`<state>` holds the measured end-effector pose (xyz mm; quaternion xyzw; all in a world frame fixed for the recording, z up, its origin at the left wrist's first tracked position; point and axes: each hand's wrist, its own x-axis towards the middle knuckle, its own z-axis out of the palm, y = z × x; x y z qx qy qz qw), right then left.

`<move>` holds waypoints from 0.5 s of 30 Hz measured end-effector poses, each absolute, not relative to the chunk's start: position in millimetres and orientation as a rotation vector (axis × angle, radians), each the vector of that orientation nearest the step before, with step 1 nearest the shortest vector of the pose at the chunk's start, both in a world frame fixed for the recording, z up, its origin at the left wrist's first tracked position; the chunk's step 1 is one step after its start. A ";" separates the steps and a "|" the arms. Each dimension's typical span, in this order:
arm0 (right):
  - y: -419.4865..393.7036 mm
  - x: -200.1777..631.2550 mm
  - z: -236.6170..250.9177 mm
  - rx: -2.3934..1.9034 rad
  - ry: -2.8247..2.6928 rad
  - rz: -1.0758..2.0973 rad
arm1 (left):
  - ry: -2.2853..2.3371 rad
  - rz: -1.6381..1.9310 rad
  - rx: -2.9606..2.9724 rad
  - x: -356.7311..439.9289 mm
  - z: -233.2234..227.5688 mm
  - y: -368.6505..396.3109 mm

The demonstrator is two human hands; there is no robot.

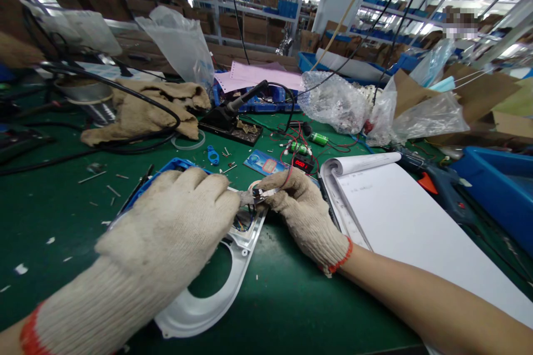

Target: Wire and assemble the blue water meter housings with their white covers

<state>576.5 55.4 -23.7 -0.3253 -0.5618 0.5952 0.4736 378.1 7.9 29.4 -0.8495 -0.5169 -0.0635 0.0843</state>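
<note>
My left hand (179, 216), in a cream knitted glove, is closed, its thumb tip meeting a small black-and-silver part. What lies inside its fingers is hidden. My right hand (306, 211), gloved alike, pinches a small wired connector (267, 193) against that part; a thin red wire rises from the pinch. Below both hands lies a white plastic housing (212, 310) with a large round opening and dark wires (244, 220) inside its upper section. A blue tray (177, 165) shows partly behind my left hand.
A soldering iron (245, 97) rests in its stand beyond my hands. Right of it are green batteries (320, 138) and a small red-digit meter (302, 163). A paper pad (400, 205), an electric screwdriver (445, 191) and a blue bin (499, 188) lie to the right.
</note>
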 end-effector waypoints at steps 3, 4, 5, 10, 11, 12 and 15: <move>54.4 578.3 -22.8 -0.799 -1.360 1.472 | -1.466 0.010 -2.449 380.1 26.3 4.5; 54.1 578.9 -22.5 -0.799 -1.358 1.479 | -1.462 0.023 -2.444 380.5 25.6 3.5; 53.8 579.2 -22.3 -0.796 -1.357 1.486 | -1.461 0.026 -2.448 380.8 24.9 2.7; 53.5 577.8 -21.2 -0.767 -1.340 1.490 | -1.469 0.071 -2.475 379.6 22.4 2.1; 53.9 577.0 -20.9 -0.764 -1.343 1.486 | -1.471 0.076 -2.482 379.3 22.1 2.9; 54.3 576.3 -20.5 -0.763 -1.347 1.481 | -1.480 0.073 -2.492 379.2 22.0 4.0; 55.5 574.5 -18.5 -0.765 -1.361 1.457 | -1.609 0.011 -2.523 379.3 23.7 8.5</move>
